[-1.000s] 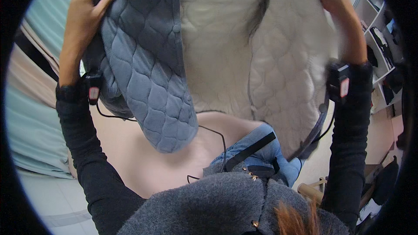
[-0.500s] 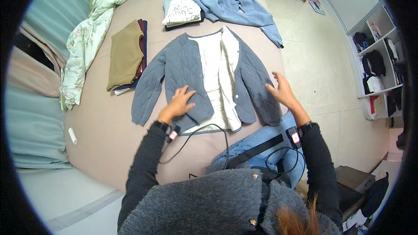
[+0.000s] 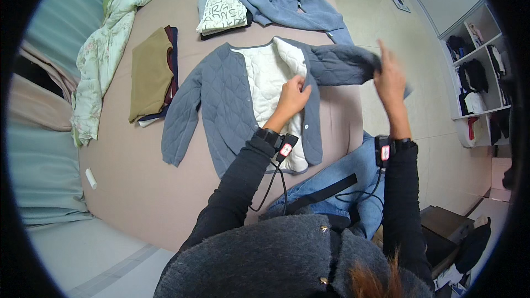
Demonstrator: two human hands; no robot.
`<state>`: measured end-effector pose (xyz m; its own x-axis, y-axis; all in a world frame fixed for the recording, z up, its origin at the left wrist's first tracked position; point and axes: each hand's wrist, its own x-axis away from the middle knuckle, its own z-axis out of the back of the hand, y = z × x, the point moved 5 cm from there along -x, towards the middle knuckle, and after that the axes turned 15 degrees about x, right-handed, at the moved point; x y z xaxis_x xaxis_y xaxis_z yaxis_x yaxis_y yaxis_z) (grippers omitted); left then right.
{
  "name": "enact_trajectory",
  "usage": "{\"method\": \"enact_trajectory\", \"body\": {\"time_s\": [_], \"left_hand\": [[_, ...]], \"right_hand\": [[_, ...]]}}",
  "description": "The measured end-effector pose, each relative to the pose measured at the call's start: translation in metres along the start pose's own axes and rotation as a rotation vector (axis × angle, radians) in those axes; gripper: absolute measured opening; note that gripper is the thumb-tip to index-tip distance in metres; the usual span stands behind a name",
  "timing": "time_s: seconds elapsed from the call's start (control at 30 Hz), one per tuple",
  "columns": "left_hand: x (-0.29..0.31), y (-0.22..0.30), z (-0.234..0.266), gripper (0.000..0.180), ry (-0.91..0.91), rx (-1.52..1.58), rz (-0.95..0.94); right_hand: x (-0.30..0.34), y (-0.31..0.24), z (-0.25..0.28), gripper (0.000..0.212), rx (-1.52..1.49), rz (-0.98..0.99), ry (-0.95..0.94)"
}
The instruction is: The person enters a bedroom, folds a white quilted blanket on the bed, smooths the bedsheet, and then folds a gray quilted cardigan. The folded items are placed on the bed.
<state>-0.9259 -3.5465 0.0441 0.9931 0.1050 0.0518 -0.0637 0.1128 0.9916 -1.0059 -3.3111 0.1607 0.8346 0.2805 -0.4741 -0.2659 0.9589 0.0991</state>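
A grey quilted jacket (image 3: 223, 96) with a white lining lies unbuttoned, front up, on the bed. My left hand (image 3: 293, 99) reaches over the lining, its fingers closed on the front edge at the chest. Stretched sideways past the bed's edge is the jacket's right-side sleeve (image 3: 342, 65). Near the cuff, my right hand (image 3: 391, 77) has hold of this sleeve; motion blurs its fingers, one of which points up. The other sleeve (image 3: 181, 124) lies slanting down on the sheet.
Folded trousers (image 3: 150, 74) are stacked left of the jacket. Beyond it sit a pile of folded tops (image 3: 223, 8) and a loose blue garment (image 3: 292, 5). A floral quilt (image 3: 110, 49) lines the far left. Open shelves (image 3: 480, 77) with clothes stand across the floor.
My left hand has moved right, from the jacket's lower left front to its chest edge. My right hand has taken the sleeve and swung it outward and up from the jacket's side.
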Motion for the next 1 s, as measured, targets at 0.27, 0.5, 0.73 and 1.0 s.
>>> {"method": "enact_trajectory", "body": {"time_s": [0.27,0.5,0.73,1.0], "left_hand": [[0.06,-0.008,0.11,0.04,0.034,0.518,0.216],[0.137,-0.085,0.08,0.056,0.108,0.296,0.551],[0.126,-0.06,0.058,0.037,0.107,0.456,0.153],[0.157,-0.048,0.068,0.04,0.269,-0.382,0.074]], "right_hand": [[0.082,-0.032,-0.075,0.058,-0.566,-0.069,-0.284],[0.177,-0.133,-0.14,0.056,-1.16,-0.441,-1.125],[0.158,-0.16,-0.1,0.05,-1.562,-0.635,-1.075],[0.163,-0.087,-0.096,0.026,-0.333,-0.064,-0.554]]}}
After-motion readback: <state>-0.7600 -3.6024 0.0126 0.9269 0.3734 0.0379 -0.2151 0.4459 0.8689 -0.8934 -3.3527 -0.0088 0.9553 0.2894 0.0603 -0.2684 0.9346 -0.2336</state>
